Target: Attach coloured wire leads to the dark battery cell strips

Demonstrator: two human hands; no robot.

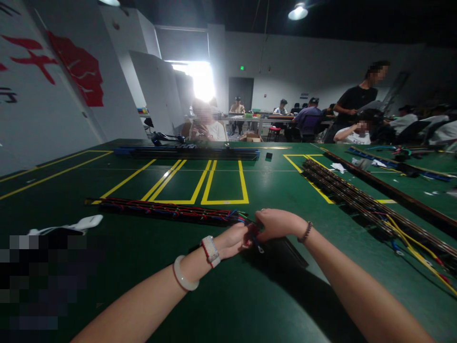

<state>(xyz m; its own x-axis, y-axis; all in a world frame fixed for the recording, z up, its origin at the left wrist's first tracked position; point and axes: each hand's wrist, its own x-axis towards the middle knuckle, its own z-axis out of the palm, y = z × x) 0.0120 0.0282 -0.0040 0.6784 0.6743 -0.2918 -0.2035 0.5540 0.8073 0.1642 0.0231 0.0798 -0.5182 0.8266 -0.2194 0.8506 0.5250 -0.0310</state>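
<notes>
A long dark strip assembly (167,209) with red and blue wires along it lies across the green table in front of me. At its right end, my left hand (233,238) is closed around the cable ends. My right hand (276,224) meets it there, fingers bent in a pinch on the same wires. A ring terminal (261,249) hangs out just below the fingers. Green and blue wires (241,216) show above my left hand. The exact grip points are partly hidden by the fingers. A flat black piece (291,252) lies beneath my right wrist.
Several dark strips (342,190) with yellow cables (410,243) lie to the right. Another long strip assembly (193,152) lies at the table's far edge. A white cable (84,223) is at left. Yellow tape lines (224,202) mark the table (150,286). People sit and stand beyond.
</notes>
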